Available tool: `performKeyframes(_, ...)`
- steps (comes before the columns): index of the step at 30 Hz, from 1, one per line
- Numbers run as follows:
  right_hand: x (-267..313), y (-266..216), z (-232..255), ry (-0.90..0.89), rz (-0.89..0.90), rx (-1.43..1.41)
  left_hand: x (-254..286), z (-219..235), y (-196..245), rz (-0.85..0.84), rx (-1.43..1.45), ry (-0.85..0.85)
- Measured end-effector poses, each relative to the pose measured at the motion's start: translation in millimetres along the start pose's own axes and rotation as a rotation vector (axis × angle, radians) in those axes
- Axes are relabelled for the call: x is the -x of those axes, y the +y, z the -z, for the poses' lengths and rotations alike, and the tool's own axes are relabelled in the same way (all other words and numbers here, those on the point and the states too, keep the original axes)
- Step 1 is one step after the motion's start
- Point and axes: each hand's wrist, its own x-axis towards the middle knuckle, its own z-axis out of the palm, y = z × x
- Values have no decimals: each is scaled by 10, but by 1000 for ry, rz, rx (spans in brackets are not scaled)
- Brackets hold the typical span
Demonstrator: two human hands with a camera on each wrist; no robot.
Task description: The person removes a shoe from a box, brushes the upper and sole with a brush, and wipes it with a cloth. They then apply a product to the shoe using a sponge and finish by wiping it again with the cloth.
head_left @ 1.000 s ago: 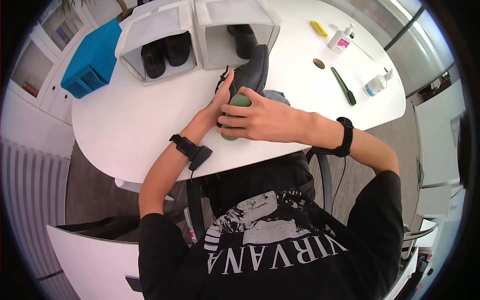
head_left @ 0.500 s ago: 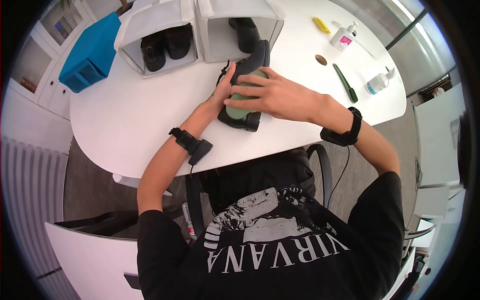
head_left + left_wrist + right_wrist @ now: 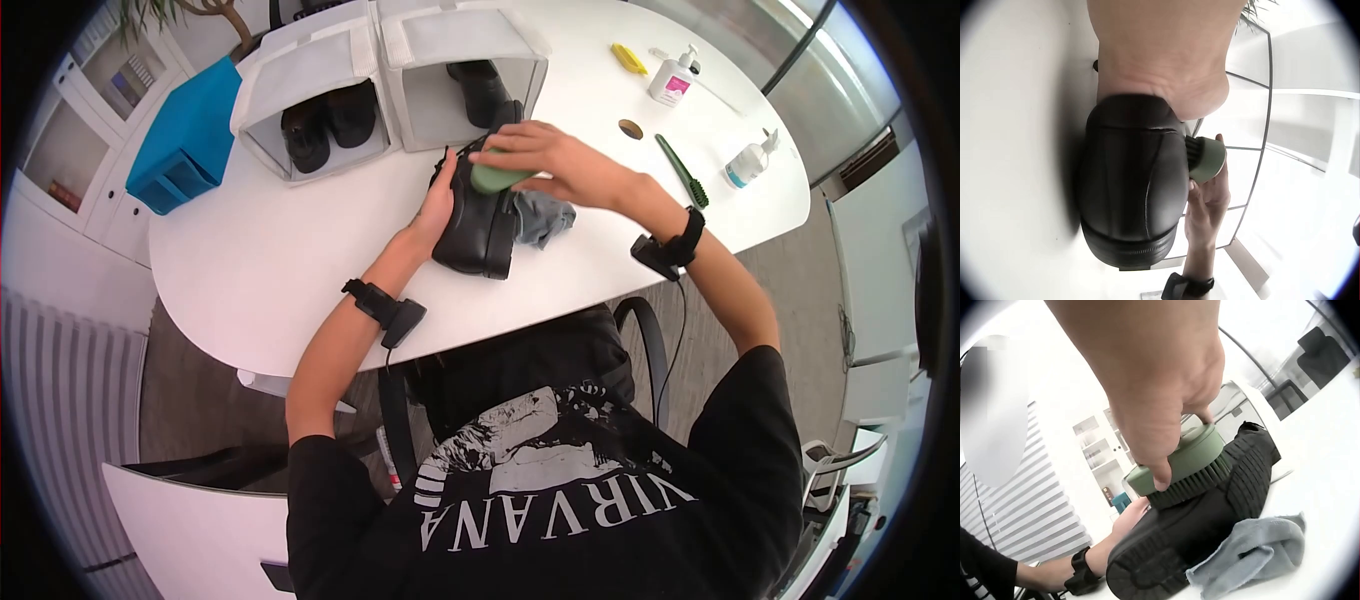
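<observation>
A black leather shoe (image 3: pixel 470 235) lies tilted on its side on the white table (image 3: pixel 300 260), heel toward the person, its treaded sole showing in the right wrist view. My left hand (image 3: pixel 434 210) holds it at the lace side, thumb along the upper and the other fingers hidden behind it. A green oval brush (image 3: pixel 1179 469) is gripped from above by my right hand (image 3: pixel 565 160). Its dark bristles (image 3: pixel 1200 483) rest against the side of the shoe, just above the sole. Beside the sole lies a crumpled grey cloth (image 3: pixel 543 218).
Behind the shoe stand two white fabric boxes (image 3: pixel 305 75), with black shoes (image 3: pixel 305 140) inside. A blue box (image 3: pixel 185 140) is at far left. To the right are a green-handled brush (image 3: pixel 680 170), a pump bottle (image 3: pixel 672 82), a clear bottle (image 3: pixel 747 165) and a yellow object (image 3: pixel 628 58).
The right hand has swept the green brush from the heel end forward along the shoe's side toward the toe, uncovering the heel and grey cloth. The left hand keeps its hold.
</observation>
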Motion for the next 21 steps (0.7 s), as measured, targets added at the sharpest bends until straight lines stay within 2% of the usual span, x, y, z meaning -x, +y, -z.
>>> performKeyframes(1,-35,-47,1,2,7,0,-1,9,5,-4,-14,20)
performKeyframes(3,-75,-308,14,-104,99,116,119,-120,62,9,-76,112)
performKeyframes(5,-76,-444,28,-161,148,159,90,-87,60,13,-77,97)
performKeyframes(6,-82,-420,33,-141,115,140,84,-81,34,21,-72,88)
performKeyframes(7,-86,-366,41,-124,78,121,124,-165,82,31,-87,152)
performKeyframes(11,-87,93,120,-62,6,200,29,-77,23,14,105,-28)
performKeyframes(14,-5,47,152,-49,-44,282,51,-109,17,50,90,-81)
performKeyframes(15,53,31,200,-54,-65,323,70,-147,11,83,16,37)
performKeyframes(18,430,46,488,52,-210,99,-12,5,-22,163,-114,-10)
performKeyframes(19,601,40,587,88,-270,105,9,-25,43,163,-203,30)
performKeyframes(21,892,-77,767,158,-419,54,138,-114,236,58,-406,62)
